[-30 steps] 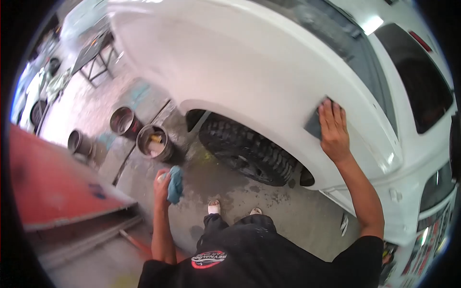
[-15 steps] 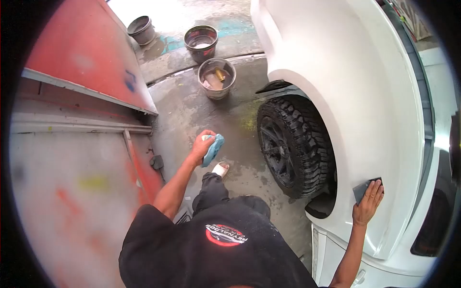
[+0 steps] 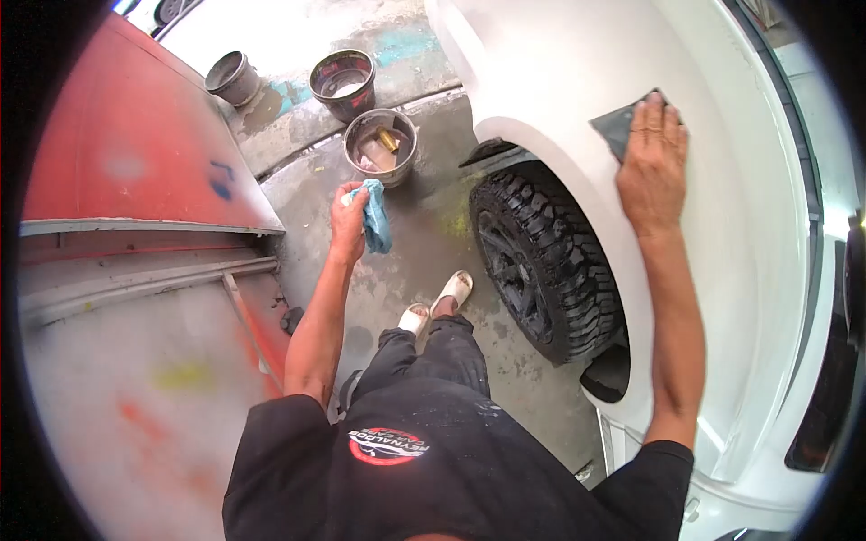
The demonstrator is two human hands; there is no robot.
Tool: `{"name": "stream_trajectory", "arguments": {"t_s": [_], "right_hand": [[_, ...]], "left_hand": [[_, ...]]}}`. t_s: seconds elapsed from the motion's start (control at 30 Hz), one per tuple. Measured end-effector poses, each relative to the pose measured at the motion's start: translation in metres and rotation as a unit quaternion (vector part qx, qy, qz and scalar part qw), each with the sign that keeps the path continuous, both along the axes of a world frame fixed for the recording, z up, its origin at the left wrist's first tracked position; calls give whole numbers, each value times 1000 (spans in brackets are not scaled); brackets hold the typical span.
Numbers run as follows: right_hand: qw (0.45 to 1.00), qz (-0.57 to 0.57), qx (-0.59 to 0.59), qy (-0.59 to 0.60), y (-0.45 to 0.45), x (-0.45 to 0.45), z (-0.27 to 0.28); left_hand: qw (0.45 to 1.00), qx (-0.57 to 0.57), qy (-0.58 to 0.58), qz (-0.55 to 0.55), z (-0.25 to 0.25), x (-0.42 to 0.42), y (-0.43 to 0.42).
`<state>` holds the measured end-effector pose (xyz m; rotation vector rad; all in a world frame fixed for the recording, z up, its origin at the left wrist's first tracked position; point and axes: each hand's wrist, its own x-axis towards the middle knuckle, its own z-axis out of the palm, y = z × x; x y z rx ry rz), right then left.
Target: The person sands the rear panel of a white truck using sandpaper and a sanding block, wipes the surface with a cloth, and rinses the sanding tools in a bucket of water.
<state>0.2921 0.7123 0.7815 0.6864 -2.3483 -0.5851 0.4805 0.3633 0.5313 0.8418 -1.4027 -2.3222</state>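
Note:
Under the flattened fingers of my right hand (image 3: 653, 167), a dark grey sanding sheet (image 3: 613, 129) is pressed against the white car fender (image 3: 577, 99), above the wheel arch. The sheet sticks out past my fingers on the left. My left hand (image 3: 348, 221) is closed round a light blue cloth (image 3: 376, 221), which hangs in the air over the floor, just below a bucket (image 3: 404, 167) holding cloudy water and a yellowish object.
Two more buckets, a black one (image 3: 344, 90) and a grey one (image 3: 233, 79), stand behind on the wet floor (image 3: 433, 234). A black tire (image 3: 559, 261) sits under the fender. On the left is a red and white panel (image 3: 135, 153).
My right hand has moved forward along the fender with the sheet. My left hand with the cloth is now nearer the buckets. One foot has come forward, and the view has turned.

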Motion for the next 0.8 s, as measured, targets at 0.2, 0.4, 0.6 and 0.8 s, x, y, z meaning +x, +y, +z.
{"name": "stream_trajectory", "arguments": {"t_s": [0.2,0.4,0.6,0.8], "right_hand": [[863,144,-322,-361,-34,70,-80],[665,76,-471,-575,-71,105,-163],[636,-35,-419,-647,-100,87,-209],[586,-225,-469,-621,-169,65,-255]], "left_hand": [[999,6,20,28,0,-51,-17],[998,5,-11,62,-30,-117,-52],[995,-41,-65,60,-141,-201,-119],[901,-296,-284,-145,-261,-264,-182]]}}
